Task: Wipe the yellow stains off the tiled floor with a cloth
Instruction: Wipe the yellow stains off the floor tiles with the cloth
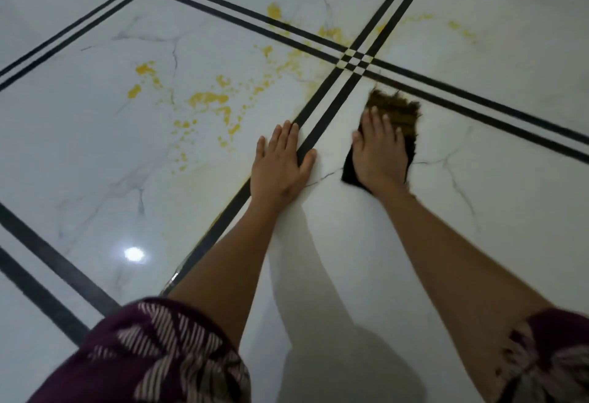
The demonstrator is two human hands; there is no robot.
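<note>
With the left hand (280, 163) braced flat, the right hand (379, 151), fingers spread, should press the cloth (398, 112) firmly across to the stains (208, 98).

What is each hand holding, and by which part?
Nothing is gripped. The right hand presses flat on the near part of the dark rectangular cloth; the left hand rests flat on the white tiled floor.

floor (478, 243): white marble tiles, grey veins, doubled black border lines
stains (208, 98): yellow blotches and specks
cloth (398, 112): black, far end browned-yellow
sleeves (159, 355): maroon, pale striped leaf print
</note>
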